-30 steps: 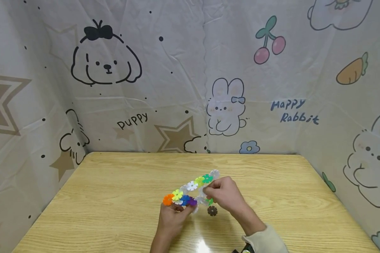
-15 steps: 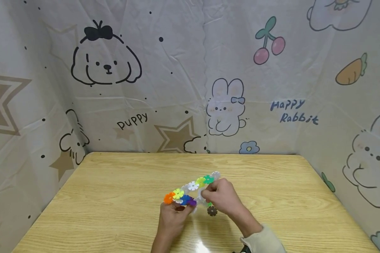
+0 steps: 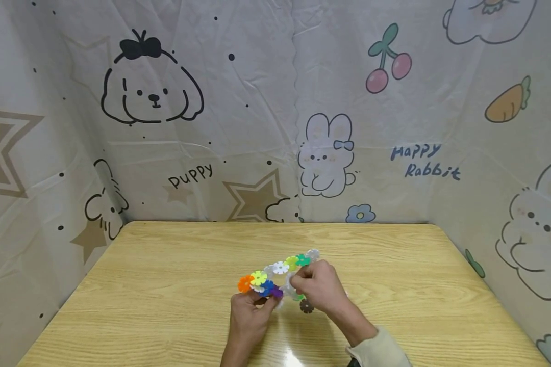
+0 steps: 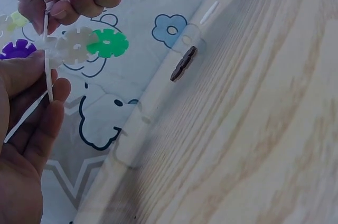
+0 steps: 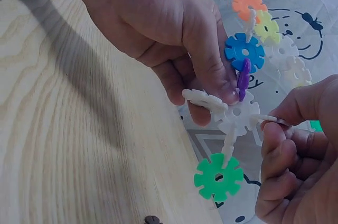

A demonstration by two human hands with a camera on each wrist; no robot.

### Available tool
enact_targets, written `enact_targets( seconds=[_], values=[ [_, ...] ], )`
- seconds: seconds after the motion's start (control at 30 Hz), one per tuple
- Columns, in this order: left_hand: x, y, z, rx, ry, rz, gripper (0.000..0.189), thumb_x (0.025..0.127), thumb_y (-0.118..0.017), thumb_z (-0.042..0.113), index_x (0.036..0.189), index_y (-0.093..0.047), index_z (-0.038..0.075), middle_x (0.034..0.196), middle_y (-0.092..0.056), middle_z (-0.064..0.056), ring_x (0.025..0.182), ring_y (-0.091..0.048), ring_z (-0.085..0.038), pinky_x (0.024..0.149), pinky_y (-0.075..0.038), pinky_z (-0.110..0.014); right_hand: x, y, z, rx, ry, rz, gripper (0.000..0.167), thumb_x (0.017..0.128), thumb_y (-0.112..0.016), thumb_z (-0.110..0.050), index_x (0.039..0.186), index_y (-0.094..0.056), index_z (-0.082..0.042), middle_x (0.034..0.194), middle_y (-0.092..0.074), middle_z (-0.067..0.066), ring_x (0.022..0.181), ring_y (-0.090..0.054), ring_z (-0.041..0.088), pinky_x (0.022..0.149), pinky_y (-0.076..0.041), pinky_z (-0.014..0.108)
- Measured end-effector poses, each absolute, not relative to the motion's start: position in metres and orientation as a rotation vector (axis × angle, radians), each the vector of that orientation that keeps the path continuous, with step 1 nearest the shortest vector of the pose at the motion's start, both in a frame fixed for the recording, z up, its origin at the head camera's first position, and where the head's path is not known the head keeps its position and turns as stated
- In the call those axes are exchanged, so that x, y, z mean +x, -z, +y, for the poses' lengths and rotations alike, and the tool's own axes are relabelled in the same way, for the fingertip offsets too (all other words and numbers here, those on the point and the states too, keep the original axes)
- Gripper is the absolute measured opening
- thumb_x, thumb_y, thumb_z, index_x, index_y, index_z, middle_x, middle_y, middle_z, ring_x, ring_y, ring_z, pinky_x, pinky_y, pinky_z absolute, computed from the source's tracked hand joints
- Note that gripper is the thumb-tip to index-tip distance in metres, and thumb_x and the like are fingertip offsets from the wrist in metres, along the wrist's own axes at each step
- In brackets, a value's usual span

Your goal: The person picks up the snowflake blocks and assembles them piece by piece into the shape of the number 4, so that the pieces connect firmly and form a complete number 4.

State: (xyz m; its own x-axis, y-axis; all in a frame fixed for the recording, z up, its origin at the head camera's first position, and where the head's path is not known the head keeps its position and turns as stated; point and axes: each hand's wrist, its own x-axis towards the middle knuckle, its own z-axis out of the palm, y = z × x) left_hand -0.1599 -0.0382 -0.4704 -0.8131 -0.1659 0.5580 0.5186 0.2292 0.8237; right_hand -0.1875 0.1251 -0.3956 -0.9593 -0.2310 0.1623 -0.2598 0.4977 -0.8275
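Observation:
My left hand [image 3: 250,317] grips a linked chain of plastic snowflake discs near a purple disc [image 5: 244,80] and a white disc [image 5: 237,113]. Blue [image 5: 245,52], yellow [image 5: 267,26] and orange [image 5: 249,6] discs join on beyond the purple one. My right hand [image 3: 319,285] pinches another white disc [image 5: 271,120] edge-on, its rim right at a slot of the gripped white disc. A green disc [image 5: 218,177] hangs from a side branch. In the head view, a second row with a white disc [image 3: 281,267] and a teal disc [image 3: 302,260] runs behind my right fingers.
On the wooden table [image 3: 165,285], a loose brown disc [image 3: 306,306] lies below the hands. A loose white disc [image 4: 209,12] lies farther along in the left wrist view. Printed cloth [image 3: 239,127] hangs behind the table and at both sides.
My right hand has edged slightly left and down with the pinched white disc. The purple end of the chain has tilted a little in my left hand. The brown disc stays put.

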Motion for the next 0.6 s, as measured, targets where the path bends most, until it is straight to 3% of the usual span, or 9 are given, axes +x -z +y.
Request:
enact_targets(
  seconds=[0.17,0.37,0.6],
  values=[
    [-0.1591,0.4685,-0.0386,-0.318,1.62,-1.957,0.018,0.071,-0.079,-0.014,0.075,-0.077,0.004,0.074,-0.073,-0.003,0.064,-0.066,-0.01,0.057,-0.056,-0.025,-0.1872,0.396,0.1237,0.428,-1.522,-2.695,0.02,0.077,-0.061,-0.003,0.059,-0.068,-0.004,0.061,-0.063,-0.001,0.049,-0.041,0.008,0.043,-0.033,0.023],
    [-0.1603,0.4684,-0.0418,-0.361,1.679,-1.952,0.014,0.079,-0.08,-0.003,0.079,-0.078,0.011,0.076,-0.073,0.006,0.067,-0.069,-0.012,0.062,-0.057,-0.028,-0.1881,0.3936,0.1215,0.438,-1.5,-2.703,0.02,0.077,-0.062,-0.004,0.057,-0.067,-0.003,0.068,-0.066,-0.002,0.055,-0.048,0.009,0.045,-0.039,0.024],
    [-0.1602,0.4682,-0.0419,-0.356,1.746,-1.956,0.017,0.079,-0.078,-0.008,0.079,-0.078,0.008,0.079,-0.074,0.001,0.071,-0.07,-0.014,0.065,-0.059,-0.032,-0.1898,0.3909,0.1242,0.457,-1.523,-2.739,0.017,0.079,-0.063,-0.008,0.066,-0.072,-0.002,0.07,-0.067,0.0,0.057,-0.052,0.01,0.049,-0.044,0.027]
  ],
)
